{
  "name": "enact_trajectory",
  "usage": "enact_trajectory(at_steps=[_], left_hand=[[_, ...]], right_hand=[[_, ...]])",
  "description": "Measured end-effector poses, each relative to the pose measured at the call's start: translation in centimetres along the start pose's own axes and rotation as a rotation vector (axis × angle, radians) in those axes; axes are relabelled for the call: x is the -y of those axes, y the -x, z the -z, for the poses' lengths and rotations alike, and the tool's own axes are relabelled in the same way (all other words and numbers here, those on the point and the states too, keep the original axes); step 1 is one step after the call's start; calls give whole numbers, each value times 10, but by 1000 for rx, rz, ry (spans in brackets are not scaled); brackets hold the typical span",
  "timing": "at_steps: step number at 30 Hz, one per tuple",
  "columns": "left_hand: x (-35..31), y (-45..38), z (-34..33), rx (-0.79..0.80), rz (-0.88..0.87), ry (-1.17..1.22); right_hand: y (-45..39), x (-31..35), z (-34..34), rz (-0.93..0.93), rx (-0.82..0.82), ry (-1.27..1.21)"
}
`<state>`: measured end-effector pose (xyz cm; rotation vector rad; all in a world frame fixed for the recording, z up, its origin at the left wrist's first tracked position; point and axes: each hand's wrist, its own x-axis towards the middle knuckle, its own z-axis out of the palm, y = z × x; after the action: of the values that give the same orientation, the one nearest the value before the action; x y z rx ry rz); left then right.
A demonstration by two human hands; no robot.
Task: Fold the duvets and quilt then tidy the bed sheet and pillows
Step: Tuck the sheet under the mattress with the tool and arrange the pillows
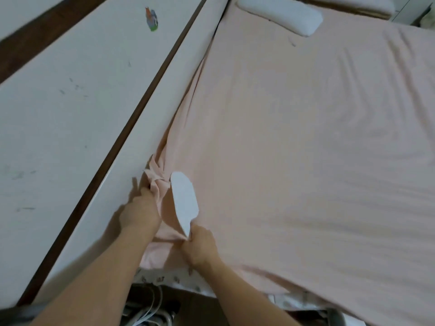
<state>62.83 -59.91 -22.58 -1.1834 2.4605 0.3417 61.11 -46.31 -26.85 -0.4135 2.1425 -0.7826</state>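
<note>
Your left hand [141,211] and right hand [200,245] both pinch the bunched corner of the pink bed sheet [294,149] beside the wall [58,102]; tug unevenly and that corner could slip loose.

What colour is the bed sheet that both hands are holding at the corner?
The bed sheet is plain pale pink, seen in the head view.

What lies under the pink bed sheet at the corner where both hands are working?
A white patch shows where the pink bed sheet is pulled back, probably the mattress. A patterned layer peeks out below. The rest is covered.
</note>
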Motion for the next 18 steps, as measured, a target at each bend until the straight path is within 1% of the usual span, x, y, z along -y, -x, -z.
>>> enact_trajectory(at_steps=[2, 4, 6, 8, 11, 14, 16, 18], left_hand=[[6, -6, -14, 38, 2, -78], [10, -11, -23, 64, -7, -127], [6, -17, -22, 73, -30, -151], [-7, -21, -16, 67, -55, -149], [-36, -13, 8, -16, -119, -174], [-72, -5, 44, -145, -244, -189], [-100, -5, 61, -195, -331, -203], [-129, -11, 71, -188, -374, -171]], right_hand=[[1, -6, -7, -29, 98, 67], [1, -2, -6, -56, 160, 105], [-5, 3, 2, -71, 179, 114], [-11, 8, 19, -66, 146, 86], [-11, 8, 51, -67, 36, 98], [-7, 11, 97, -49, -97, 232], [-10, 10, 126, -67, -223, 190], [-17, 8, 152, -64, -385, 111]])
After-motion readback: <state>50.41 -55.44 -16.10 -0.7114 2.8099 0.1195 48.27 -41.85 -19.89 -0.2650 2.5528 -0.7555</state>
